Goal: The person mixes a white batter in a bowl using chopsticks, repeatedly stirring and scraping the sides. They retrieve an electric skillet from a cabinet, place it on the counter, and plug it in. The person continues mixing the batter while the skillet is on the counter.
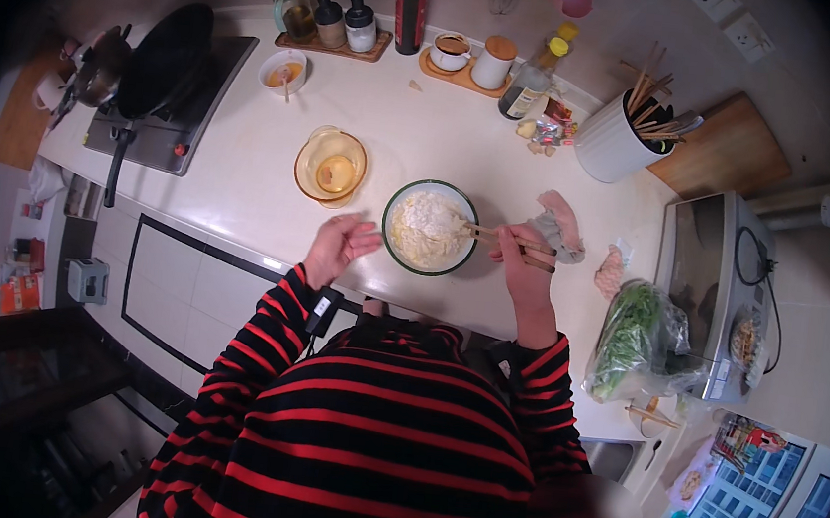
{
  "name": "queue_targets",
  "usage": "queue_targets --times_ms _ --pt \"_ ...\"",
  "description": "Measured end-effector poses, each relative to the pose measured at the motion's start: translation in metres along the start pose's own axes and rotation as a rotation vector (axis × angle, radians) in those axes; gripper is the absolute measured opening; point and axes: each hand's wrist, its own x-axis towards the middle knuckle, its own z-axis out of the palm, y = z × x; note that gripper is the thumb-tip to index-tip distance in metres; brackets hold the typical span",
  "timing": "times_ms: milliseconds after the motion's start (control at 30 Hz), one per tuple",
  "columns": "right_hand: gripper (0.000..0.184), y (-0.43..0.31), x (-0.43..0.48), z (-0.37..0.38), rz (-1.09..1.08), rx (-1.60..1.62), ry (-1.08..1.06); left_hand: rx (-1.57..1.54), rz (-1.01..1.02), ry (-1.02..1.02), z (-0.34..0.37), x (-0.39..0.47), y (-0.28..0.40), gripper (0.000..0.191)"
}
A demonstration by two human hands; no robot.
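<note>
A white bowl with a dark green rim (425,271) stands near the counter's front edge. Dry white flour (427,210) lies heaped over pale, clumpy dough (427,245) inside it. My right hand (524,258) grips a pair of wooden chopsticks (540,264), whose tips reach into the mixture from the right. Beside the bowl's left side is my left hand (341,243), holding nothing, fingers apart; whether its fingertips touch the bowl cannot be told. An amber glass bowl (307,162) sits farther back on the left.
Left is a cooktop (208,112) with a black frying pan (164,62), its handle jutting over the edge. A small white bowl (265,68) and seasoning jars (361,29) line the back. Rightward are crumpled cloths (561,221), bagged greens (628,339) and a chopstick holder (606,142).
</note>
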Motion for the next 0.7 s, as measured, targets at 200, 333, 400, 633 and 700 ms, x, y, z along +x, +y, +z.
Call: queue_targets --times_ms 200,333,400,633,700 --pt "0.01 0.02 -0.005 0.04 -0.096 -0.02 -0.133 -0.264 -0.01 0.074 -0.033 0.035 0.029 0.042" --pt "0.004 0.028 -0.008 0.042 -0.074 -0.044 -0.122 -0.276 0.076 0.072 -0.043 0.056 0.034 0.034" --pt "0.004 0.021 -0.008 0.031 -0.002 0.009 -0.048 -0.281 0.106 0.1 -0.045 0.059 0.034 0.033" --pt "0.004 -0.005 -0.011 0.011 0.01 0.041 -0.016 -0.103 0.166 0.068 -0.025 0.017 0.045 0.037" --pt "0.004 0.002 -0.014 0.022 0.036 0.149 -0.054 -0.012 0.195 0.061 -0.009 0.0 0.052 0.036"
